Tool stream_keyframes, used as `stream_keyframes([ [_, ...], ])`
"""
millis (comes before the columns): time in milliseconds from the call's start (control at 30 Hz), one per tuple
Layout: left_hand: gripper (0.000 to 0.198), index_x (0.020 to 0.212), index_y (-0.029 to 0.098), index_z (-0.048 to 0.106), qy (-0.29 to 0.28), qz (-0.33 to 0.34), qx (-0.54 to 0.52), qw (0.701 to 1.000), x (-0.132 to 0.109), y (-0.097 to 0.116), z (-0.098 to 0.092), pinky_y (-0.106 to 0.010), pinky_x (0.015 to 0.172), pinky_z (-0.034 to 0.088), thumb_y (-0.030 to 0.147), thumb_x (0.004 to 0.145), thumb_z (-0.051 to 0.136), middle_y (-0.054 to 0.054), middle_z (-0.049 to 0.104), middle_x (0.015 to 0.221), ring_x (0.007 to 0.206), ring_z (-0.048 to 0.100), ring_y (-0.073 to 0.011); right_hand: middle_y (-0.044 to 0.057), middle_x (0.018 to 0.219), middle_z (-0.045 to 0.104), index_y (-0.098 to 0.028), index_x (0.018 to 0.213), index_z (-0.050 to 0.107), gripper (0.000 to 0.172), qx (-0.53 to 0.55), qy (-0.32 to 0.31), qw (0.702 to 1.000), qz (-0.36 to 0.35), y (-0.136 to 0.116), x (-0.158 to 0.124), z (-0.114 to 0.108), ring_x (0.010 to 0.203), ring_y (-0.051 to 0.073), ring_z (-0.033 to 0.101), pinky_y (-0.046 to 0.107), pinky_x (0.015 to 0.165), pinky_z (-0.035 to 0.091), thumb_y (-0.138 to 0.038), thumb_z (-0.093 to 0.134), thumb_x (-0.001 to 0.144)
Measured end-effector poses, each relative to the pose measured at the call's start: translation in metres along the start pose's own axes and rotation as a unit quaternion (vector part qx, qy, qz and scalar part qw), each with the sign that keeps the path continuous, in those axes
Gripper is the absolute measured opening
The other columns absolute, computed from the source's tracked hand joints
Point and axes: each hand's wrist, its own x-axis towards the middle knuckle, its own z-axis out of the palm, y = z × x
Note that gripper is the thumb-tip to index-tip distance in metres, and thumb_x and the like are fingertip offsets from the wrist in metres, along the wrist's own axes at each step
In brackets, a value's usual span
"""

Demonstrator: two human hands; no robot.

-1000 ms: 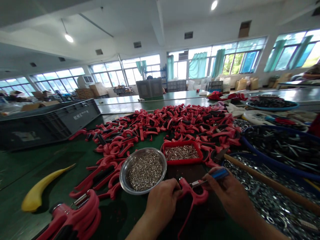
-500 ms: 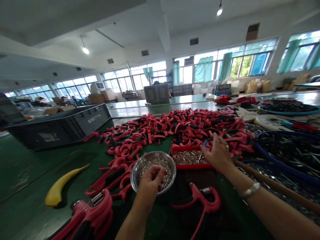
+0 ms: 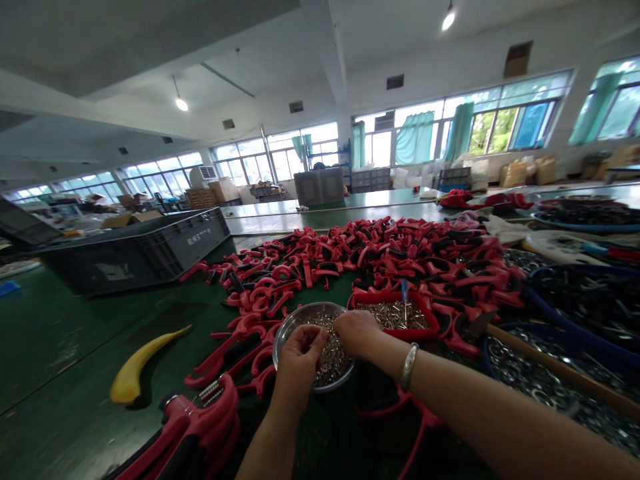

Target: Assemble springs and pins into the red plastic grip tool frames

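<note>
A round metal bowl (image 3: 291, 327) full of small metal rivets or pins stands in front of me. Over its near left side is my left hand (image 3: 300, 360), thumb and fingertips pinched together; anything between them is too small to make out. My right hand (image 3: 357, 331) reaches across the bowl's right side with fingers curled down, their tips hidden. Behind it sits a red tray (image 3: 433, 325) of longer metal pins, with a blue-handled tool (image 3: 405, 292) upright in it. A red clamp (image 3: 425, 420) lies partly hidden below my right forearm.
Red and black clamps (image 3: 370, 247) are heaped beyond the bowl; more lie at the front left (image 3: 200, 427). A banana (image 3: 135, 373) and a grey crate (image 3: 150, 257) are on the left. Basins of metal parts (image 3: 540, 373) and dark parts (image 3: 590, 300) stand on the right.
My right hand has moved left from the red tray to the bowl. The blue-handled tool now stands in the tray, clear of that hand. My left hand remains pinched over the bowl.
</note>
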Motion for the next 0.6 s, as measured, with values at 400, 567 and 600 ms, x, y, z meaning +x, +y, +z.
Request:
stream_keyframes([
  [400,0.013,0.070,0.019,0.065,-0.154,0.077,0.277,0.945,-0.026,-0.002,0.019,-0.020,0.051,0.033,0.032,0.071,0.062,0.003,0.057,0.059,0.053,0.048,-0.0102,0.003,0.083,0.066,-0.020,0.085,0.063,0.023,0.118,0.130,0.984,0.022,0.066,-0.097,0.000,0.078,0.016,0.060,0.026,0.069,0.043,-0.024,0.040,0.086],
  [567,0.010,0.076,0.025,0.066,-0.199,0.162,0.420,0.870,-0.045,-0.006,0.044,-0.024,0.066,0.037,0.023,0.077,0.056,0.002,0.064,0.078,0.074,0.057,-0.0146,0.005,0.086,0.066,-0.022,0.085,0.063,0.023,0.145,0.130,0.976,0.097,0.094,-0.152,0.020,0.080,0.020,0.060,0.032,0.070,0.045,-0.027,0.040,0.085],
  [600,0.011,0.077,0.025,0.065,-0.205,0.167,0.443,0.856,-0.047,-0.008,0.047,-0.025,0.068,0.037,0.021,0.078,0.055,0.001,0.065,0.079,0.076,0.057,-0.0154,0.004,0.086,0.065,-0.023,0.085,0.063,0.024,0.153,0.129,0.975,0.101,0.094,-0.157,0.024,0.081,0.020,0.061,0.032,0.070,0.045,-0.028,0.039,0.085],
])
